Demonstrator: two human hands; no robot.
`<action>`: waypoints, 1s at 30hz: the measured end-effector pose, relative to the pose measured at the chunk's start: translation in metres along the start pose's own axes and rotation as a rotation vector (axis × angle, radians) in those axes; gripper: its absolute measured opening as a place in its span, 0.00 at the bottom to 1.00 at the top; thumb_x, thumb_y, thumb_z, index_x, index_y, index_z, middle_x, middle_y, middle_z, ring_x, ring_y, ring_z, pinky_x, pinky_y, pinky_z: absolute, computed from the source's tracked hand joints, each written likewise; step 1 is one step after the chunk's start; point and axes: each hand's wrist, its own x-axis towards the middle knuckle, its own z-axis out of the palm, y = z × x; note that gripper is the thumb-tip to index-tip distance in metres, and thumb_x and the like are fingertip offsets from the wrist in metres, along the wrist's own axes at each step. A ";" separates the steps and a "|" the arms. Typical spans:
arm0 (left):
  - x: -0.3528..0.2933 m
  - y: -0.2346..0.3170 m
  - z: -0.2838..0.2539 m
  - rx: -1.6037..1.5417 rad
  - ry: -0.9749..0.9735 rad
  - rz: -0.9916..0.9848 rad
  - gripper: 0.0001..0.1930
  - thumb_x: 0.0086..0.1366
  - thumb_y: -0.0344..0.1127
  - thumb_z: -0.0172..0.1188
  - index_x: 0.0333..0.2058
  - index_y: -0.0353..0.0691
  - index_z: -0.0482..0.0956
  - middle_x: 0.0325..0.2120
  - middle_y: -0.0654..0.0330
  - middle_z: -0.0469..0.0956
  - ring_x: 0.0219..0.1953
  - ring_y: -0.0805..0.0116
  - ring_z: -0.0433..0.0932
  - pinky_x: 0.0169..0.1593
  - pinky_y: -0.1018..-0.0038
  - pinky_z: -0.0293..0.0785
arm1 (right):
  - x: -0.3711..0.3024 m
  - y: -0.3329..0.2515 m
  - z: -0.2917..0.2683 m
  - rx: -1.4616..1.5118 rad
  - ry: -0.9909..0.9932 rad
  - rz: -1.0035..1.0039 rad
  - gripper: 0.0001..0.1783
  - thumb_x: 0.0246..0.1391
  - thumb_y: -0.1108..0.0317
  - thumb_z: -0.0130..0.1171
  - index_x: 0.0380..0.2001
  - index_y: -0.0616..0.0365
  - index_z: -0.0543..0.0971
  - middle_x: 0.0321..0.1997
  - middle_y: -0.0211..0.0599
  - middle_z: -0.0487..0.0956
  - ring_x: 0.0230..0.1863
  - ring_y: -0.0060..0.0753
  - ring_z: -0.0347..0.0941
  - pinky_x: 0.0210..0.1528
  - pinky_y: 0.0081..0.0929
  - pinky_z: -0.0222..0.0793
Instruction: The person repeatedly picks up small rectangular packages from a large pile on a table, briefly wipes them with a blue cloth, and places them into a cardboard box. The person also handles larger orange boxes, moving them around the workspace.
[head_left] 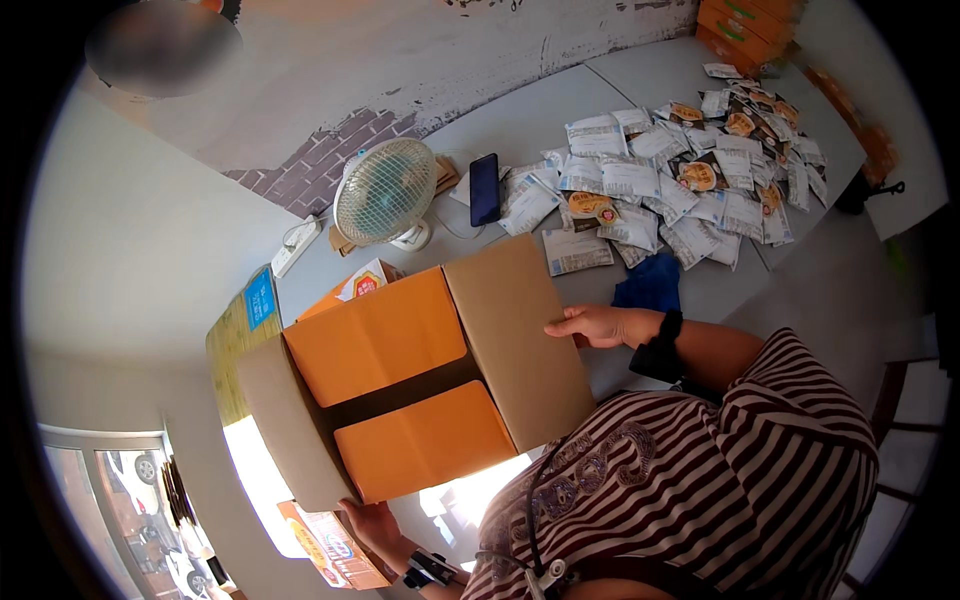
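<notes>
A cardboard box [425, 440] stands in front of me on the table. Its two orange flaps lean toward each other over a dark gap. The brown left flap [290, 425] and brown right flap [520, 345] are spread outward. My right hand [600, 326] pinches the outer edge of the right flap, thumb on top and the other fingers partly underneath. At the lower corner of the left flap, my left hand [375, 530] holds the edge; most of its fingers are hidden behind the cardboard. A dark band circles each wrist.
Behind the box stand a small fan [385, 192] and a phone [484, 190]. Many white and black food packets [640, 180] lie heaped toward the far right, a blue cloth [650, 283] before them. A power strip [296, 247] rests at left. Another printed box [335, 545] sits near my left hand.
</notes>
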 end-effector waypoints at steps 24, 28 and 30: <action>-0.087 -0.089 0.192 0.173 0.069 0.046 0.27 0.64 0.51 0.51 0.50 0.32 0.68 0.54 0.52 0.66 0.55 0.58 0.63 0.61 0.55 0.56 | -0.105 -0.064 -0.080 -0.069 -0.117 -0.192 0.26 0.55 0.45 0.56 0.49 0.50 0.74 0.46 0.22 0.76 0.47 0.14 0.70 0.48 0.18 0.65; -0.098 -0.109 0.214 0.214 0.161 0.027 0.27 0.64 0.52 0.52 0.50 0.33 0.68 0.54 0.52 0.66 0.55 0.57 0.63 0.61 0.54 0.56 | -0.135 -0.052 -0.098 0.045 -0.088 -0.174 0.26 0.58 0.49 0.52 0.51 0.59 0.72 0.51 0.30 0.75 0.53 0.23 0.70 0.55 0.23 0.63; -0.101 -0.116 0.219 0.234 0.194 0.019 0.28 0.64 0.52 0.52 0.51 0.33 0.68 0.54 0.52 0.66 0.55 0.57 0.63 0.61 0.54 0.56 | -0.141 -0.042 -0.107 0.075 -0.115 -0.179 0.26 0.57 0.47 0.54 0.51 0.54 0.73 0.50 0.25 0.75 0.52 0.18 0.69 0.54 0.20 0.64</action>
